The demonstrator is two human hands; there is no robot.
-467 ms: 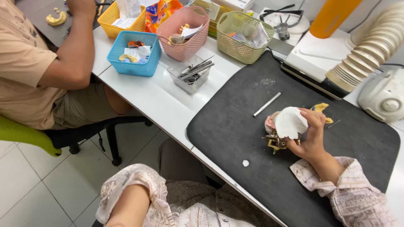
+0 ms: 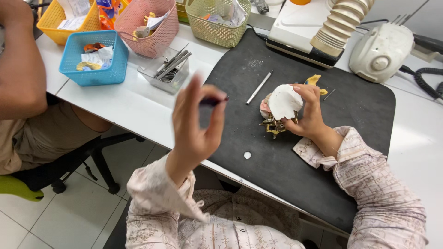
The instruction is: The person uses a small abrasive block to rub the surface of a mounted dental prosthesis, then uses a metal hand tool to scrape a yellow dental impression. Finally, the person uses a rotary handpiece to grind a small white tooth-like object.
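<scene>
Holding a white plaster dental cast (image 2: 284, 102) on a small brass articulator (image 2: 275, 125), the right hand (image 2: 308, 115) rests on the black mat (image 2: 350, 138) in the head view. Its fingers are closed around the cast from the right side, and the thumb presses near the lower edge. The cast stands about in the middle of the mat, tilted a little toward the person.

The left hand (image 2: 196, 124) is raised in the air in front of the table edge, blurred from motion. Its thumb and fingers pinch a small dark thin object (image 2: 213, 100); I cannot tell what kind of tool it is.

On the mat, a slim white stick (image 2: 259, 87) lies just left of the cast, apart from it, and a small white blob (image 2: 247, 155) lies near the front edge. Behind the mat there is a white machine (image 2: 380, 46) and a ribbed hose (image 2: 341, 27).

On the white table (image 2: 134, 106), to the left, stand a clear tray with metal instruments (image 2: 170, 69), a blue basket (image 2: 94, 57), a pink basket (image 2: 150, 23), a yellow basket (image 2: 62, 20) and a green basket (image 2: 217, 20). Another person's arm (image 2: 20, 69) is at the far left.
</scene>
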